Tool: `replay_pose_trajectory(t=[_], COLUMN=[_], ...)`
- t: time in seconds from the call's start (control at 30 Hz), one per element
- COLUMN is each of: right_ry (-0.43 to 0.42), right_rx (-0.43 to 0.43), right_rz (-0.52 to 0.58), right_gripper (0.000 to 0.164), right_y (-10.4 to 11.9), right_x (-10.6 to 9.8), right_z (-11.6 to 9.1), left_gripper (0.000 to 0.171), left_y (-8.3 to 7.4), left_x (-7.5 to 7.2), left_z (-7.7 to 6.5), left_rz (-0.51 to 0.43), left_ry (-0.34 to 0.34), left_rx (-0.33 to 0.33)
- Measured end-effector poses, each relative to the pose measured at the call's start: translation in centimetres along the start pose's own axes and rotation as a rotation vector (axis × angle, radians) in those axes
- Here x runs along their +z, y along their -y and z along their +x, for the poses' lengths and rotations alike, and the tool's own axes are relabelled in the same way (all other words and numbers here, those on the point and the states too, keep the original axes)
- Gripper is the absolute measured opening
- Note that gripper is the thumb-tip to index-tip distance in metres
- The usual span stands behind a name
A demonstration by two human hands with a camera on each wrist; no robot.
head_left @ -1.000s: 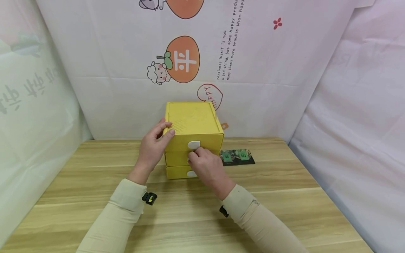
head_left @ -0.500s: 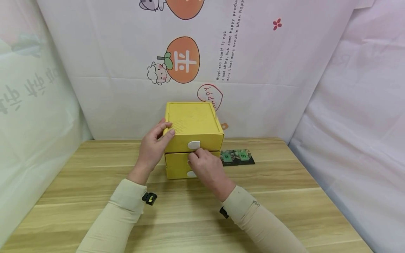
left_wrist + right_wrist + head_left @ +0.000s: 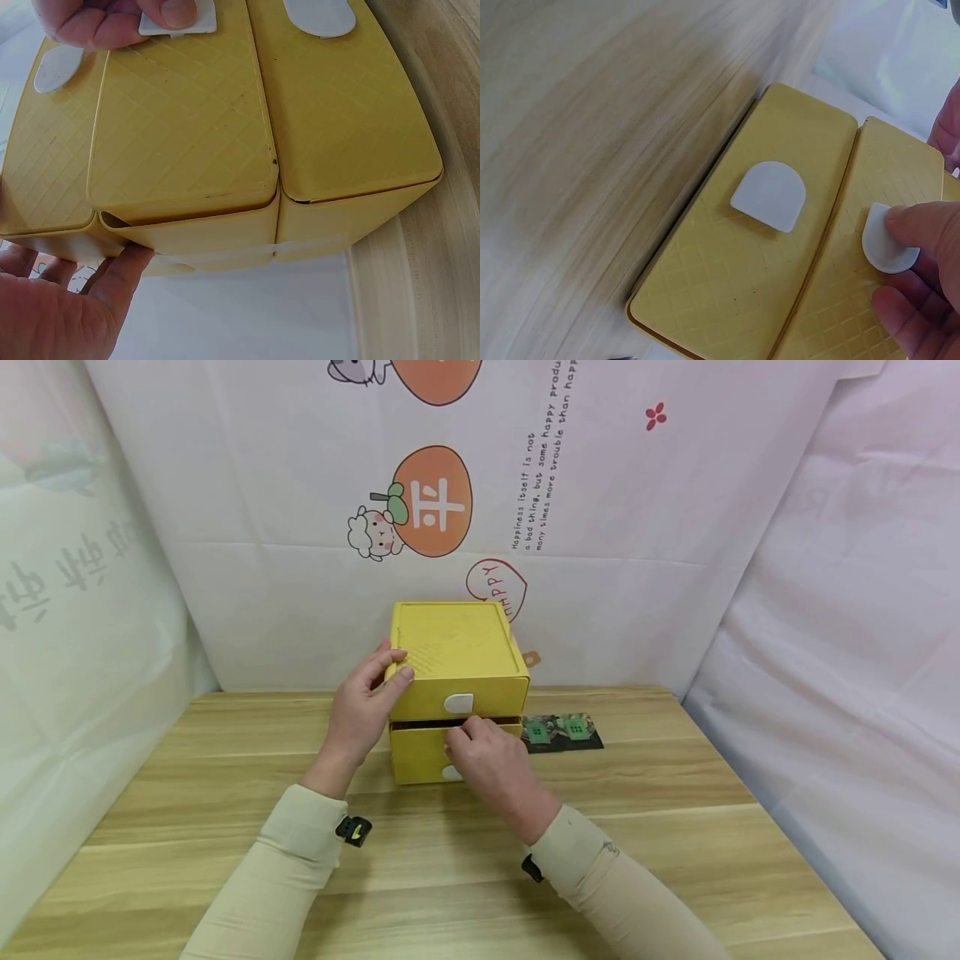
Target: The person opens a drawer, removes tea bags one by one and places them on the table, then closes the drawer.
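Note:
A yellow small drawer box (image 3: pixel 457 639), with three drawers bearing white pull tabs, stands on the wooden table. My left hand (image 3: pixel 362 706) holds its upper left edge, thumb and a finger reaching over the top corner. My right hand (image 3: pixel 497 767) pinches the white tab (image 3: pixel 883 240) of the middle drawer (image 3: pixel 180 135), its thumb pressed on the tab. This drawer stands slightly out, with a dark gap along its upper edge in the head view. The top drawer (image 3: pixel 491 697) and the bottom drawer (image 3: pixel 727 300) sit in the box. What the middle drawer contains is hidden.
A dark flat strip with two green squares (image 3: pixel 558 732) lies right of the box on the table (image 3: pixel 450 877). A printed white cloth (image 3: pixel 285 510) hangs behind, and white sheets flank both sides.
The middle drawer has slid a little toward me with my right hand pinching its tab, and a dark gap has appeared above it. My left hand has stayed on the box.

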State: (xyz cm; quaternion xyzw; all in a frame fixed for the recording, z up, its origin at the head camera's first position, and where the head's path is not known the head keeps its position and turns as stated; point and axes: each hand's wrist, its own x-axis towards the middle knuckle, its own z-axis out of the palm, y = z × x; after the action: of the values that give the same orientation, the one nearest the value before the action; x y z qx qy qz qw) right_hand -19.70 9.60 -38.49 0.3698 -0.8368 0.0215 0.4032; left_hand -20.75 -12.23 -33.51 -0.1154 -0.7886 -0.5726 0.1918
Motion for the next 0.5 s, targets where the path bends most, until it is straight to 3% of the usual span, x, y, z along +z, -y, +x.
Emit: replay_pose_trajectory(t=[0.5], right_ry=[0.011], right_rx=[-0.014], right_rz=[0.010], right_gripper=[0.014], right_y=[0.43], right_x=[-0.93], right_z=[-0.35], left_gripper=[0.049], left_y=[-0.14], left_x=[-0.09], left_z=[-0.08], left_rz=[0.011], left_ry=[0.001], left_rx=[-0.004])
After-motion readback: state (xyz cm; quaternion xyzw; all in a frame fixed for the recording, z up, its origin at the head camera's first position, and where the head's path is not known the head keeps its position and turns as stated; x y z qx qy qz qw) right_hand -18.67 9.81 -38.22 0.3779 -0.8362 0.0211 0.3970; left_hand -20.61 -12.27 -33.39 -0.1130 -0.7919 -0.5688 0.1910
